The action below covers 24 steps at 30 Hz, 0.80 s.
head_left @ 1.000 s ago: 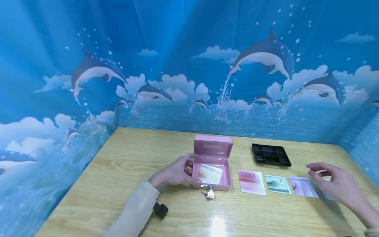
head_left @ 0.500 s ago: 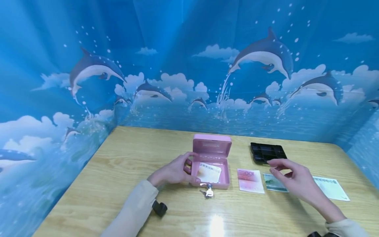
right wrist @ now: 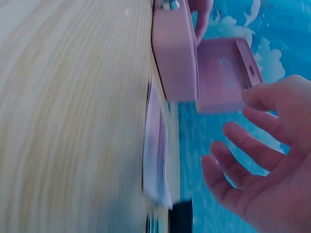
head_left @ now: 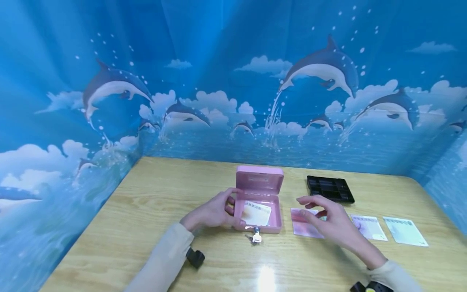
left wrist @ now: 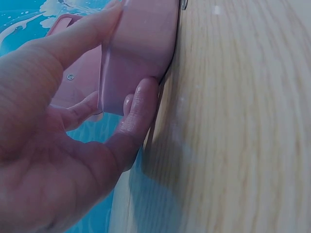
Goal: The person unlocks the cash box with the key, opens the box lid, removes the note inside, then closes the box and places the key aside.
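Note:
A pink cash box stands with its lid up, keys hanging at its front lock. Inside lie pale banknotes. My left hand grips the box's left side, thumb at the front corner and fingers along the side wall. Over the row of notes hovers my right hand, fingers loosely bent and holding nothing; the palm is bare. Below its fingertips lies a red 100 note, partly covered. The hand mostly hides a green note.
Farther right on the wooden table lie a violet note and a pale green note. Behind the notes sits a black compartment tray. A blue dolphin-print curtain hangs along the table's back edge.
My right hand has swept left from the far-right note to above the red and green notes, uncovering the violet and pale green ones. The left hand has stayed on the box.

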{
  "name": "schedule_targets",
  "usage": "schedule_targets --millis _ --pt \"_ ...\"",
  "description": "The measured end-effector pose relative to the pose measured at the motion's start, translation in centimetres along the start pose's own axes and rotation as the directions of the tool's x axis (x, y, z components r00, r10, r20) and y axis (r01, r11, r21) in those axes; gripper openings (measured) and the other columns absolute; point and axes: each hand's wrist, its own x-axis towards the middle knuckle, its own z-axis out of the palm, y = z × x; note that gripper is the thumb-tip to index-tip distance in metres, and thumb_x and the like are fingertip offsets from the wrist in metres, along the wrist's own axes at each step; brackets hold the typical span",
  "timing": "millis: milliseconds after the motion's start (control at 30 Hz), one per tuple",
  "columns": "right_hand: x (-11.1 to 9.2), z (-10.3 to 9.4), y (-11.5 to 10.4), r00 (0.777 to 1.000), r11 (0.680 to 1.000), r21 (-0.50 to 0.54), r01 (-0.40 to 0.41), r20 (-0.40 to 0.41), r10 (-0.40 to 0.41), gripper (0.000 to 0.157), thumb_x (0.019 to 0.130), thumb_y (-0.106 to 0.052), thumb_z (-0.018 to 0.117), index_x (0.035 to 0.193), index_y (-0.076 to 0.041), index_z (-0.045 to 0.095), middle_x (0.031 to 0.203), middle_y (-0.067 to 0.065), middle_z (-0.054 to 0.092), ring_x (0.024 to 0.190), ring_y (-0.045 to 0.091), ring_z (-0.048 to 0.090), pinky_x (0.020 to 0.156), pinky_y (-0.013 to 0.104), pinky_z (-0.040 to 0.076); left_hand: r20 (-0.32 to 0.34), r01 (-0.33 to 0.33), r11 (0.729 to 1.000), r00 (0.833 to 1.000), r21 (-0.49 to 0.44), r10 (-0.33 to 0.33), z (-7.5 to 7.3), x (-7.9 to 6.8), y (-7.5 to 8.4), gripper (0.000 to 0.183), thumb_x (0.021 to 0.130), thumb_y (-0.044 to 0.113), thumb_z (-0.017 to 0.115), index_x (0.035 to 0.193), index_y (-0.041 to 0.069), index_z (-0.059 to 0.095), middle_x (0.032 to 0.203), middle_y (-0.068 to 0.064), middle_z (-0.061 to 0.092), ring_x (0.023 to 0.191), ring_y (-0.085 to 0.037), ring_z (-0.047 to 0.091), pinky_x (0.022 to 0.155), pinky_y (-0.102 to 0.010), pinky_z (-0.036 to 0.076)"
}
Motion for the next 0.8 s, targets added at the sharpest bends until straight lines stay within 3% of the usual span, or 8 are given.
schedule_targets --millis 167,333,433,600,800 --pt "1.0 1.8 -1.1 0.997 0.995 0.095 0.025 0.070 -0.031 0.032 0.093 -0.009 0.072 0.125 -0.009 0.070 0.119 0.011 0.073 0.102 0.019 0.070 0.077 0.024 0.061 0.005 0.006 1.000 1.000 -0.004 -0.006 0.0 -0.1 -0.2 0.097 0.074 0.026 0.092 0.154 0.023 0.037 0.123 -0.009 0.055 0.104 -0.022 0.060 0.090 -0.036 0.055" --pt "2.0 3.4 -1.7 0.988 0.998 0.069 -0.007 0.158 -0.004 0.033 0.093 -0.010 0.071 0.126 -0.015 0.070 0.126 0.008 0.072 0.109 0.030 0.070 0.084 0.027 0.062 0.013 0.012 1.000 1.000 -0.011 -0.011 0.2 -0.3 -0.7 0.096 0.075 0.025 0.092 0.154 0.022 0.037 0.123 -0.010 0.056 0.104 -0.022 0.060 0.091 -0.036 0.056" --pt "2.6 4.0 -1.8 0.980 0.999 0.033 -0.003 0.200 -0.004 0.035 0.093 -0.010 0.070 0.127 -0.015 0.069 0.122 0.007 0.072 0.103 0.025 0.069 0.078 0.027 0.060 0.008 0.006 1.000 1.000 -0.012 -0.006 0.2 -0.1 -0.6 0.096 0.075 0.025 0.092 0.154 0.022 0.038 0.124 -0.010 0.056 0.104 -0.022 0.060 0.091 -0.036 0.055" --pt "3.7 4.9 -2.1 0.959 1.000 0.002 0.027 0.282 -0.027 0.035 0.095 -0.016 0.070 0.129 -0.011 0.067 0.101 0.001 0.071 0.080 0.008 0.061 0.066 0.021 0.053 0.007 0.008 1.000 1.000 -0.006 -0.008 0.1 0.0 -0.3 0.096 0.074 0.027 0.092 0.154 0.024 0.037 0.125 -0.009 0.055 0.105 -0.022 0.060 0.089 -0.035 0.055" --pt "4.8 5.6 -2.3 0.950 0.996 -0.046 0.075 0.308 -0.057 0.034 0.094 -0.016 0.069 0.128 -0.009 0.068 0.084 -0.006 0.064 0.069 0.003 0.051 0.060 0.020 0.047 0.005 0.003 1.000 1.000 -0.007 -0.002 -0.1 0.1 -0.2 0.097 0.074 0.026 0.092 0.154 0.024 0.037 0.125 -0.010 0.056 0.105 -0.022 0.061 0.090 -0.035 0.055"
